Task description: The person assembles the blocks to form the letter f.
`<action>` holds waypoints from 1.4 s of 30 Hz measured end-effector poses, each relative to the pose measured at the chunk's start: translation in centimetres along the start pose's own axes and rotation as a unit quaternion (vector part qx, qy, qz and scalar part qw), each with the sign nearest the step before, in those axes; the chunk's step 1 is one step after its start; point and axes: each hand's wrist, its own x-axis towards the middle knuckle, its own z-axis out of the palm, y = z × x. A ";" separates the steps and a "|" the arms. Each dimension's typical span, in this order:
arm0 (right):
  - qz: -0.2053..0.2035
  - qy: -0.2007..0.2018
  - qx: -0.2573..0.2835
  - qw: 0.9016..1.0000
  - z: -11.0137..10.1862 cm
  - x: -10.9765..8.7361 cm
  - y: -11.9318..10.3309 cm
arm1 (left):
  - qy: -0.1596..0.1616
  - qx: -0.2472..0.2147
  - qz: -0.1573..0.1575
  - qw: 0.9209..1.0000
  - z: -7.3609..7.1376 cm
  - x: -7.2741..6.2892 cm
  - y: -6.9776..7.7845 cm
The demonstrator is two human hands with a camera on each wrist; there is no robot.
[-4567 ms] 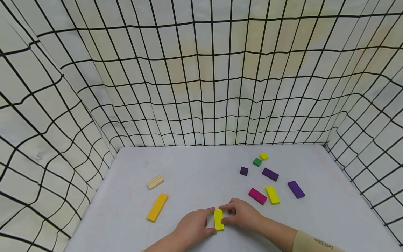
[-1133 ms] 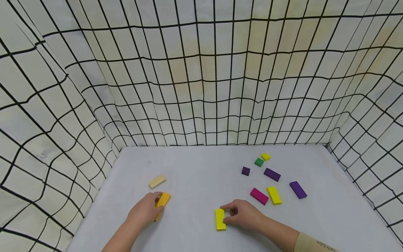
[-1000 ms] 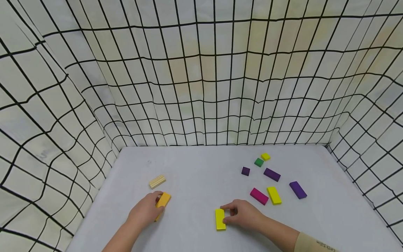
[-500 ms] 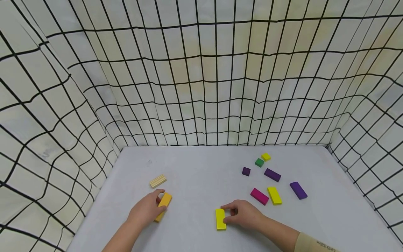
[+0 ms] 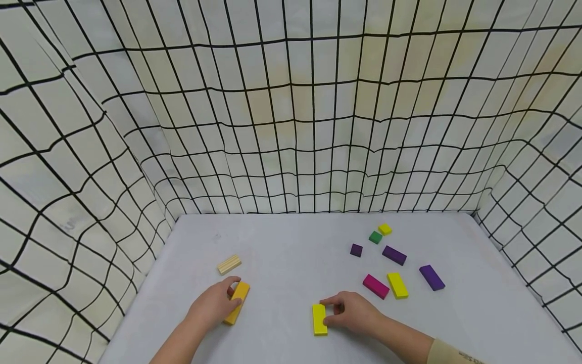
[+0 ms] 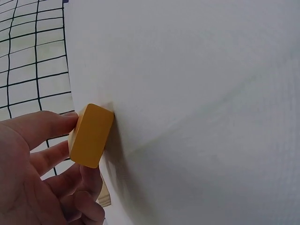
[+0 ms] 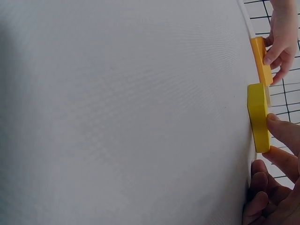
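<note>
Orange oblong block (image 5: 241, 292), lower left — pinched by the left hand (image 5: 210, 306), newly off the yellow oblong block (image 5: 319, 325). Latter, lower centre — right hand (image 5: 356, 312) touching it; whether gripping, cannot tell. Now one block per hand.

- Wide open across the white table (image 5: 282, 263) between the orange rectangular block (image 5: 238, 304) in the left hand (image 5: 211, 306) and the yellow rectangular block (image 5: 320, 319) at the right hand (image 5: 353, 312).
- Obstructed just beyond the left hand by a pale striped block (image 5: 229, 264).
- Crowded beyond the right hand by a magenta bar (image 5: 376, 286) and a second yellow block (image 5: 397, 285).
- Walled at back and sides by black-gridded white sheeting (image 5: 304, 136).
</note>
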 end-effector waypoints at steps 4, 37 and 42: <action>0.000 -0.001 0.001 1.000 0.1 0.0 0.1 | 0.001 0.000 0.000 1.000 0.1 -0.1 0.0; -0.007 -0.005 0.012 1.000 -0.1 -0.3 -0.1 | -0.009 -0.035 -0.002 0.999 -0.4 0.1 -0.9; -0.009 -0.004 0.011 1.000 -0.1 -0.2 0.0 | -0.008 -0.047 -0.005 0.999 -0.4 0.3 -1.2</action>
